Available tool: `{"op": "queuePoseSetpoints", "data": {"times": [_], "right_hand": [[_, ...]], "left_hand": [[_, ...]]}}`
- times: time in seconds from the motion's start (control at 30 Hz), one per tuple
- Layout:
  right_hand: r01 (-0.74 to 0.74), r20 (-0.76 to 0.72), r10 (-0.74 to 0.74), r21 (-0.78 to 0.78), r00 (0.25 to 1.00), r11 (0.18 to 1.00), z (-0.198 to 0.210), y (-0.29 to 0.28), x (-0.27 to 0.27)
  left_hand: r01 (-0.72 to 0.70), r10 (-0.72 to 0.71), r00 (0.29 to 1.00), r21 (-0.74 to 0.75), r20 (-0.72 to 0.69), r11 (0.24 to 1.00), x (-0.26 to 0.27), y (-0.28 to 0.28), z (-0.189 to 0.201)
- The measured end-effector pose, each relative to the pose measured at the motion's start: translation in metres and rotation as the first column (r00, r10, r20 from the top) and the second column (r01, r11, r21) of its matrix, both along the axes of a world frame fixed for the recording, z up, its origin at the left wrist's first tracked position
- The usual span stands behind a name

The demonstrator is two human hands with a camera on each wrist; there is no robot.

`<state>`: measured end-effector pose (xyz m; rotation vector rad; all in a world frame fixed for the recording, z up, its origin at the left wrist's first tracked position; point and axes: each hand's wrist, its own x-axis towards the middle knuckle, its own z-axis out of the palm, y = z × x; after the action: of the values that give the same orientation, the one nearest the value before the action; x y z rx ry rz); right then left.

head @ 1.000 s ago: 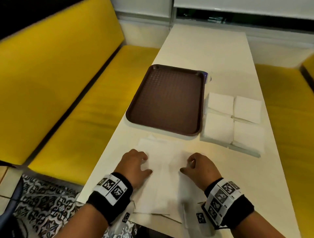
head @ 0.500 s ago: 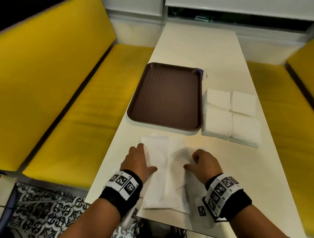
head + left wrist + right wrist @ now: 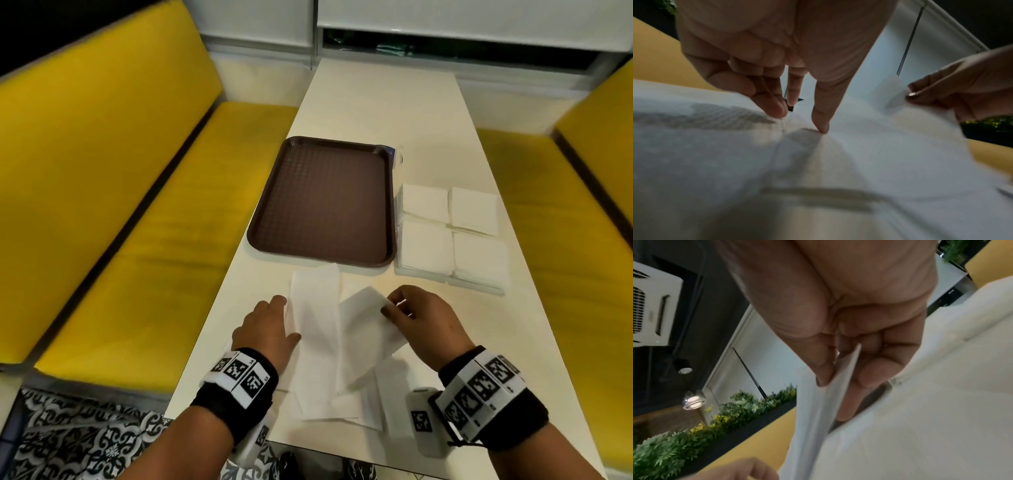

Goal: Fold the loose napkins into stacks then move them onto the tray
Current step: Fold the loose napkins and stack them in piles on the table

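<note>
The right hand (image 3: pixel 416 320) pinches a lifted napkin (image 3: pixel 363 308) near the counter's (image 3: pixel 376 113) front edge; the left hand (image 3: pixel 265 330) presses flat beside it. Thin paper could tear or fold crookedly if pulled unevenly.

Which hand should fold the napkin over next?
Probably the right hand: it already pinches the lifted napkin flap. The left hand presses the napkin's other half flat on the table.
</note>
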<state>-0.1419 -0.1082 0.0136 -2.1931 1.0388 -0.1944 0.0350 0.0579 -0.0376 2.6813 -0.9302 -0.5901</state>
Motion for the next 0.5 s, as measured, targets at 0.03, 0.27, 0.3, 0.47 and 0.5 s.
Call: {"op": "queuePoseSetpoints", "data": {"times": [0.03, 0.27, 0.3, 0.47, 0.5], "right_hand": [[0.0, 0.021, 0.0, 0.004, 1.0, 1.0, 0.006, -0.002, -0.001], [-0.006, 0.098, 0.008, -0.017, 0.995, 1.0, 0.035, -0.014, -0.013], [-0.004, 0.102, 0.007, -0.029, 0.995, 1.0, 0.037, -0.016, -0.015], [-0.005, 0.114, 0.016, -0.092, 0.993, 0.996, 0.056, -0.028, -0.026], [-0.01, 0.12, 0.021, -0.098, 0.993, 0.995, 0.062, -0.03, -0.029]], "left_hand": [[0.003, -0.003, 1.0, 0.0, 0.002, 1.0, 0.0, 0.0, 0.0], [0.036, -0.036, 0.999, 0.027, 0.022, 0.999, -0.001, -0.003, -0.001], [0.043, -0.044, 0.999, 0.034, 0.026, 0.998, -0.001, -0.003, -0.001], [0.06, -0.062, 0.998, 0.049, 0.022, 0.997, -0.002, -0.004, 0.002], [0.056, -0.057, 0.998, 0.037, 0.019, 0.998, -0.003, -0.006, 0.005]]}}
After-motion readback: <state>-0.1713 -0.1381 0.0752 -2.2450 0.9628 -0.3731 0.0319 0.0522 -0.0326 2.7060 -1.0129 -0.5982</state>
